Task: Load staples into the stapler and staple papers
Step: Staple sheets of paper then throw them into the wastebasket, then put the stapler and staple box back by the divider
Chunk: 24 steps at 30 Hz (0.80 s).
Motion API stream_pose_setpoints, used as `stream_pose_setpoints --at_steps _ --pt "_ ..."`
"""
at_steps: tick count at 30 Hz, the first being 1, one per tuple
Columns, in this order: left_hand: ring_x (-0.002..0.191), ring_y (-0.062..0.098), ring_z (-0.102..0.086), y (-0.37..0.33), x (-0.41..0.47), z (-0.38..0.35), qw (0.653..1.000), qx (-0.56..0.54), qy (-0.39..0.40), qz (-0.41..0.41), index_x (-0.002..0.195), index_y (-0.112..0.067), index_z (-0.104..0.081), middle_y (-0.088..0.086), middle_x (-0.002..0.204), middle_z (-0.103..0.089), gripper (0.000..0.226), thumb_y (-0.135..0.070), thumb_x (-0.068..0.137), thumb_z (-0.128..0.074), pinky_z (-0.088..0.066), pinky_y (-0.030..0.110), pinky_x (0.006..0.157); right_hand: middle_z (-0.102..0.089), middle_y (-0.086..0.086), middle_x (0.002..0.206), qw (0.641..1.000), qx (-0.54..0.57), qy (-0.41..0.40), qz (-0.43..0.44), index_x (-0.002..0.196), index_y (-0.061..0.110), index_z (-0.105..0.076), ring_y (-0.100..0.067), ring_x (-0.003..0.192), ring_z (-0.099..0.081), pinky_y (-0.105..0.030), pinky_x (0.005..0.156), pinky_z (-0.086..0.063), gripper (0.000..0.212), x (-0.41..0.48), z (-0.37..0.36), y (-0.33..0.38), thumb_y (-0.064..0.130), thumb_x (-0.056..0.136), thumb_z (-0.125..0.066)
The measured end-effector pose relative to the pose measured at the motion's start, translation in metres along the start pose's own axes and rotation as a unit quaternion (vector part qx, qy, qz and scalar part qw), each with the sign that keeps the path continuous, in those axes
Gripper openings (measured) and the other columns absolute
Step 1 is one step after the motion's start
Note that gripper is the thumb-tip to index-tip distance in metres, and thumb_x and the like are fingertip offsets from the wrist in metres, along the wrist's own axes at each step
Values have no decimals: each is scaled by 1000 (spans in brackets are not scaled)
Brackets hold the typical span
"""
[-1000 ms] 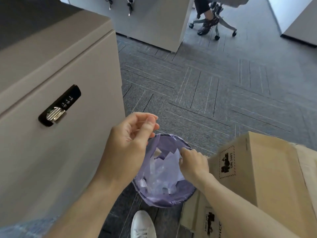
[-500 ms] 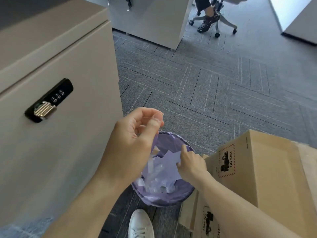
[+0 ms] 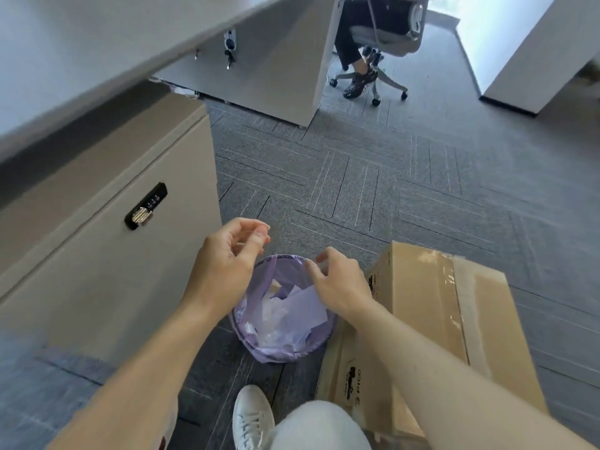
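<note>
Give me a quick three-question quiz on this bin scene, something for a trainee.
1. True or false: the bin has a purple liner and holds paper scraps.
2. What stands beside the bin on the person's right? A) a cardboard box B) a backpack C) a potted plant
3. Fill in: the front of the cabinet carries a combination ____.

Key: 1 true; 2 A; 3 lock.
</note>
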<state>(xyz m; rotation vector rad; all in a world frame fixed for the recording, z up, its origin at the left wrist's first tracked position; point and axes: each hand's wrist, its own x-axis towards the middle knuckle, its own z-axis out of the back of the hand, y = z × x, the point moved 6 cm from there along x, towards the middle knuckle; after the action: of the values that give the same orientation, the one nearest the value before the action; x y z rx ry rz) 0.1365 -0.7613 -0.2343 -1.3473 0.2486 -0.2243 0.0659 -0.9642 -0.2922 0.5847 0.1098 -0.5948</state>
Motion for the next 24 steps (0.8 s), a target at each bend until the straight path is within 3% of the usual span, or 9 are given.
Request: stream_pose_setpoints --at_steps 4,7,13,19,24 --pt "89 13 -72 -73 -25 24 999 7 -26 -38 97 -31 -72 -9 94 -78 13 -30 102 -60 -53 32 82 -71 2 103 994 91 -55 32 113 22 -67 -24 98 -67 -37 82 -53 41 -42 65 26 58 100 -52" --pt "91 12 -73 -138 -51 54 995 22 -46 -82 107 -25 -73 -7 98 -78 16 -30 103 -58 -57 35 89 -72 9 94 981 159 -87 64 104 23 -70 -18 93 -67 -33 78 -47 38 -77 111 52 56 100 -52" --pt "83 2 -71 -254 -122 107 981 25 -101 -166 104 -26 -72 -4 100 -78 15 -30 104 -58 -57 30 87 -75 4 90 940 259 -128 181 101 20 -71 -13 88 -71 -29 80 -56 36 -166 198 131 50 103 -52" --pt "98 18 -71 -317 -199 180 961 75 -162 -212 110 -23 -70 -5 102 -76 16 -27 104 -56 -57 38 92 -76 7 88 895 314 -123 291 106 22 -70 -5 82 -72 -31 80 -62 31 -242 243 210 48 104 -53" --pt "92 18 -70 -342 -252 277 935 114 -253 -221 100 -29 -71 -2 98 -77 14 -21 103 -60 -54 38 89 -77 6 90 861 350 -60 363 111 22 -69 -3 81 -73 -30 80 -62 30 -285 236 289 47 104 -52"
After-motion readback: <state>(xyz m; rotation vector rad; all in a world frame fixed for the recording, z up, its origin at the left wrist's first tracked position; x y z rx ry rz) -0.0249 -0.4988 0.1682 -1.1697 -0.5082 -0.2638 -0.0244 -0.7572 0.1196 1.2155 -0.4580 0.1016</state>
